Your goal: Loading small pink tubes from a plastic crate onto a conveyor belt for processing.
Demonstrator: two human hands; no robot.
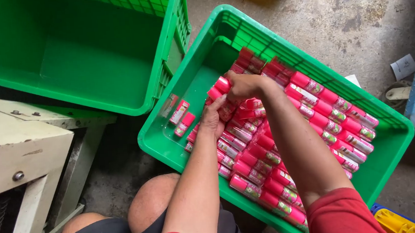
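An empty green plastic crate (65, 58) is seen up-left of the shallow green plastic tray (198, 68), which is tilted on the concrete floor (338, 17), apparently so its load stays packed toward one side. The small pink-capped tubes with clear bodies (316, 118) are laid in tight rows there (a few lie loose at the tray's bare end). At the tray's middle the right hand (244, 85), arm reaching forward, is closed on one pink tube (219, 88); the left hand (212, 118) is pressed flat against the row's edge, fingers extended.
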